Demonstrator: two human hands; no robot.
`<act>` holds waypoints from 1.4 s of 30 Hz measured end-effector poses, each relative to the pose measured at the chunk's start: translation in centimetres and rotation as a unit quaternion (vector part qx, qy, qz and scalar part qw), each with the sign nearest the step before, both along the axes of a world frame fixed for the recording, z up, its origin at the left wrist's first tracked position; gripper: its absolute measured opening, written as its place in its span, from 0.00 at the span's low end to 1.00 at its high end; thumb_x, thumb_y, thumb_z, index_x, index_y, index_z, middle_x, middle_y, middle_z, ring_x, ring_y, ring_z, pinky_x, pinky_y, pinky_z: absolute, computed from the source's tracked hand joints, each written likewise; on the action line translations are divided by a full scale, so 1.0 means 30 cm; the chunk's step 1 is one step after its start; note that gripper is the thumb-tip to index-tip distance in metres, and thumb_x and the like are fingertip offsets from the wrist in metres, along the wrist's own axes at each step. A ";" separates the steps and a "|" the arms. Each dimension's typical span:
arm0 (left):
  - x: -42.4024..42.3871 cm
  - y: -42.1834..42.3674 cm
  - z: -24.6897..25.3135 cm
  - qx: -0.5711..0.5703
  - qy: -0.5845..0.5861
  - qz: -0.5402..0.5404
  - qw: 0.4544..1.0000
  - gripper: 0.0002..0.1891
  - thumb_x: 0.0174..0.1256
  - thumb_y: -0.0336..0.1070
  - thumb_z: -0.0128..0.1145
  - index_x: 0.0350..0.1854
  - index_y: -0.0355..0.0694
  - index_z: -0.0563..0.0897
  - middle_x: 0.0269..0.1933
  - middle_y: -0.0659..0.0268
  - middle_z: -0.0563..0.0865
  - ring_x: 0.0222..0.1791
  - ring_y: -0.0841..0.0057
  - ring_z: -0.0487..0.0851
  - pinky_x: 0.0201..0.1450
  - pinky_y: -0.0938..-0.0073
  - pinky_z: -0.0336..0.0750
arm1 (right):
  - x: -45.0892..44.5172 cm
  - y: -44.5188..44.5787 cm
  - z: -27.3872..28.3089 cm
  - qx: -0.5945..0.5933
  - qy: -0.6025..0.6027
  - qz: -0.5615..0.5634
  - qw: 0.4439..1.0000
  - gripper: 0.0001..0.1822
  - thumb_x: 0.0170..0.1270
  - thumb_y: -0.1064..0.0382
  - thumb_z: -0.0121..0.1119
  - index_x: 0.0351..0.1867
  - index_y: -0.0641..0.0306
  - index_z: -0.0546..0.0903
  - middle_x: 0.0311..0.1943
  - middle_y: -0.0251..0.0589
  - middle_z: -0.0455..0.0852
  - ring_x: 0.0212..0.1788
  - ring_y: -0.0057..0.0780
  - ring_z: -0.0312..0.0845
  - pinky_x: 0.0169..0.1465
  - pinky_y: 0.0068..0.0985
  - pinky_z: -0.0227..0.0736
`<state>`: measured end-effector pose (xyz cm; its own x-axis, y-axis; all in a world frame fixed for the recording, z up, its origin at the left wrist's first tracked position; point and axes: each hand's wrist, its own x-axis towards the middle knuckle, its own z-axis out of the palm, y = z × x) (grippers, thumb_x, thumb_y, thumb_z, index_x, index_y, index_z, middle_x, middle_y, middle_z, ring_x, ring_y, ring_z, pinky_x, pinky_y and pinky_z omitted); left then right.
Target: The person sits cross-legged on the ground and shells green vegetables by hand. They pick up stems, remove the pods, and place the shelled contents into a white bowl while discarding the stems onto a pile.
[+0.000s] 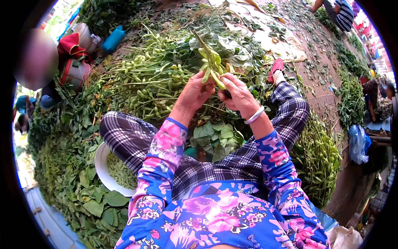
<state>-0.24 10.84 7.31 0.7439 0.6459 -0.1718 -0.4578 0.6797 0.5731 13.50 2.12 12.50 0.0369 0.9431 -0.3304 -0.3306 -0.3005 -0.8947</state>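
Observation:
Between both hands, above the crossed legs, is a cut stem bearing green soybean pods (212,60). My left hand (199,88) pinches the lower pods from the left side. My right hand (238,91) closes on the stem's lower end from the right, and a small dark object shows at its fingers, too hidden to name. A silvery bangle (255,115) circles the right wrist. Just beyond the hands lies a heap of soybean plants with pods (149,73). By the left knee, a white basin (101,166) holds green pods or beans.
Leafy stalks (62,168) cover the ground on the left. Another pile of podded plants (320,158) lies by the right knee. A metal bucket (75,74) and a teal bag (113,39) are at upper left. Other people (342,15) sit at upper right and along both edges.

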 end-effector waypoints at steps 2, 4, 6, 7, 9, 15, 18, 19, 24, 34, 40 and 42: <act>-0.006 -0.006 0.000 0.010 -0.020 0.002 1.000 0.10 0.64 0.31 0.55 0.47 0.38 0.78 0.37 0.70 0.82 0.34 0.83 0.81 0.37 0.82 0.78 | 0.018 -0.004 -0.025 -0.011 0.104 0.051 0.993 0.10 0.72 0.55 0.44 0.43 0.56 0.73 0.20 0.30 0.71 0.13 0.11 0.57 0.14 0.11 0.48; -0.007 -0.010 0.004 0.019 -0.004 -0.004 1.000 0.10 0.64 0.31 0.54 0.47 0.39 0.78 0.39 0.69 0.83 0.36 0.82 0.82 0.40 0.80 0.79 | 0.026 -0.008 -0.031 -0.024 0.178 0.075 0.981 0.08 0.71 0.56 0.45 0.43 0.55 0.71 0.18 0.29 0.68 0.11 0.10 0.53 0.11 0.10 0.46; -0.014 -0.015 0.014 0.026 0.050 -0.014 0.998 0.10 0.64 0.32 0.55 0.47 0.39 0.78 0.39 0.69 0.83 0.36 0.83 0.81 0.38 0.81 0.78 | 0.024 -0.012 -0.038 -0.038 0.154 0.066 0.985 0.08 0.71 0.56 0.46 0.43 0.55 0.71 0.18 0.28 0.68 0.11 0.10 0.53 0.11 0.10 0.45; -0.018 -0.018 0.023 0.029 0.077 -0.019 0.996 0.10 0.64 0.33 0.55 0.47 0.39 0.79 0.39 0.70 0.83 0.36 0.83 0.81 0.38 0.82 0.77 | 0.025 -0.013 -0.043 -0.046 0.142 0.061 0.987 0.08 0.71 0.56 0.47 0.43 0.55 0.71 0.18 0.28 0.68 0.11 0.10 0.52 0.11 0.10 0.45; -0.011 -0.049 0.078 0.151 0.137 -0.008 0.979 0.10 0.63 0.36 0.57 0.45 0.39 0.80 0.30 0.74 0.80 0.23 0.90 0.72 0.22 0.88 0.63 | 0.027 -0.008 -0.049 -0.035 0.110 0.047 0.992 0.06 0.71 0.58 0.48 0.43 0.54 0.72 0.18 0.29 0.70 0.11 0.10 0.52 0.11 0.10 0.45; -0.008 -0.058 0.104 0.109 0.144 0.019 0.983 0.09 0.63 0.36 0.56 0.42 0.40 0.80 0.31 0.74 0.80 0.24 0.89 0.73 0.23 0.88 0.64 | 0.009 -0.008 -0.030 -0.023 0.095 0.035 0.995 0.05 0.70 0.61 0.47 0.44 0.55 0.72 0.18 0.29 0.70 0.10 0.10 0.53 0.11 0.11 0.45; -0.005 -0.062 0.072 0.094 0.117 0.020 0.988 0.10 0.65 0.35 0.53 0.45 0.39 0.80 0.32 0.73 0.80 0.27 0.89 0.73 0.24 0.88 0.64 | 0.023 -0.011 -0.058 -0.019 0.150 0.024 0.988 0.06 0.70 0.63 0.47 0.44 0.56 0.72 0.17 0.28 0.68 0.10 0.11 0.53 0.12 0.11 0.46; 0.001 -0.070 0.070 0.087 0.106 0.026 0.990 0.10 0.65 0.34 0.52 0.45 0.39 0.79 0.33 0.73 0.80 0.27 0.89 0.73 0.24 0.88 0.64 | 0.023 -0.009 -0.064 -0.018 0.155 0.013 0.988 0.05 0.69 0.63 0.47 0.43 0.56 0.72 0.16 0.28 0.67 0.10 0.12 0.52 0.12 0.12 0.46; -0.022 -0.069 0.075 0.083 0.144 0.028 0.986 0.13 0.61 0.29 0.45 0.45 0.36 0.79 0.27 0.72 0.78 0.18 0.89 0.69 0.18 0.88 0.61 | 0.033 -0.008 -0.059 0.004 0.163 -0.006 0.987 0.03 0.69 0.64 0.45 0.37 0.58 0.70 0.13 0.28 0.65 0.09 0.13 0.52 0.11 0.13 0.46; -0.055 0.052 0.069 0.074 0.274 -0.018 0.959 0.17 0.67 0.46 0.51 0.37 0.34 0.79 0.16 0.77 0.68 0.09 0.89 0.59 0.10 0.87 0.50 | 0.061 -0.028 -0.033 -0.002 0.110 0.002 0.994 0.04 0.67 0.64 0.47 0.33 0.60 0.70 0.15 0.29 0.67 0.10 0.12 0.52 0.11 0.13 0.47; -0.060 0.046 0.029 0.071 0.246 0.055 0.965 0.17 0.65 0.45 0.56 0.40 0.33 0.77 0.13 0.79 0.61 0.09 0.90 0.55 0.09 0.87 0.45 | 0.065 -0.037 -0.041 0.001 0.085 -0.009 0.996 0.04 0.65 0.64 0.50 0.32 0.59 0.71 0.15 0.30 0.69 0.09 0.12 0.52 0.10 0.12 0.47; -0.055 0.026 0.055 0.061 0.243 0.015 0.968 0.16 0.65 0.45 0.55 0.40 0.33 0.77 0.13 0.79 0.60 0.09 0.90 0.56 0.09 0.87 0.45 | 0.063 -0.038 -0.040 -0.003 0.074 -0.010 0.997 0.04 0.65 0.64 0.50 0.32 0.59 0.71 0.15 0.30 0.69 0.09 0.11 0.52 0.10 0.12 0.47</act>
